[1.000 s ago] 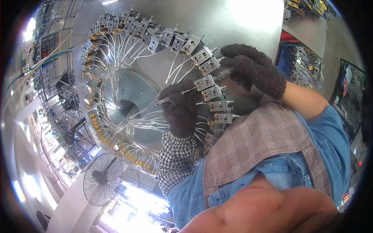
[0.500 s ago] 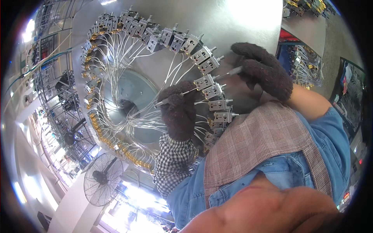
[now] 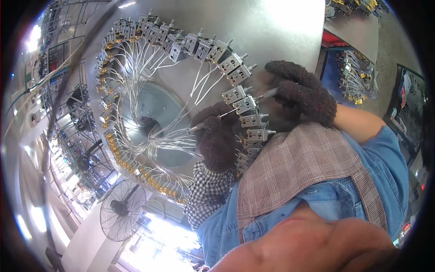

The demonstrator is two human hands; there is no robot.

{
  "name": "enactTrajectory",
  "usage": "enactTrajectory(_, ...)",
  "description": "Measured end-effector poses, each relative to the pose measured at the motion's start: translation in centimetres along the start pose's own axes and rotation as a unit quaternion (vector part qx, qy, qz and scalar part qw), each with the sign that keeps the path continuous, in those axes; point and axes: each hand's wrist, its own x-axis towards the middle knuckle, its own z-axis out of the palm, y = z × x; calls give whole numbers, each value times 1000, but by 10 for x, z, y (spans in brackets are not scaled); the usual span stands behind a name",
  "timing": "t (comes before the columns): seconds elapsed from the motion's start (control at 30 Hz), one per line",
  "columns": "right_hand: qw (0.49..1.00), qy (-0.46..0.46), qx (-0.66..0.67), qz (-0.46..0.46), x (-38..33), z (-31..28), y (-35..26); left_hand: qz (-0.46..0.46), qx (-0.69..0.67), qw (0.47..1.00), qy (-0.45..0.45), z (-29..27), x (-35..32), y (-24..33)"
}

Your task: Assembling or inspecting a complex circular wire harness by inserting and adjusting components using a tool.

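Note:
Both of my hands wear thick dark knitted gloves. My left hand (image 3: 216, 143) is closed around a slim pen-like tool (image 3: 195, 128) with a grey handle; its thin metal shaft points right toward a small grey metal box with a stub shaft (image 3: 245, 104). From the other side, my right hand (image 3: 308, 95) grips a second slim grey-handled tool (image 3: 270, 93), whose tip meets the same box near its stub. Similar boxes (image 3: 233, 94) stand in a row along the ring's edge. White wires (image 3: 158, 138) run from them to the ring's middle, partly hidden behind my left hand.
The wires gather over a round grey disc (image 3: 165, 106) in a metal table (image 3: 272, 31). Brass-coloured parts (image 3: 154, 183) line its near left rim. A standing fan (image 3: 120, 207) is at lower left. More wired parts (image 3: 357, 77) lie at far right.
Both hands and tools have shifted from one box to the neighbouring box nearer my body. My left hand moved right and slightly down; my right moved down and slightly left.

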Motion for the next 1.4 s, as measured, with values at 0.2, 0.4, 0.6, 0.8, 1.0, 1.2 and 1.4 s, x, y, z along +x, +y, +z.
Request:
enactTrajectory(0.2,1000,10,14,-4,0,-2,6,22,-56,998,-7,0,-1,-5)
enactTrajectory(0.4,999,-28,17,-22,6,-3,18,27,-67,997,-11,-5,2,-8)
enactTrajectory(0.6,994,-57,83,-30,9,-2,13,34,-51,998,-21,-7,3,-7)
enactTrajectory(0.8,996,-40,-35,-66,6,-3,15,51,-49,997,-33,-6,3,-7)
enactTrajectory(1.0,991,-53,-68,-103,8,-7,23,68,-55,995,-41,-3,3,-6)
enactTrajectory(1.2,998,-44,-9,-49,8,-2,18,68,-41,997,-20,-3,3,-5)
enactTrajectory(1.4,968,-23,-160,-194,14,-3,13,108,116,987,-1,-5,6,-5)
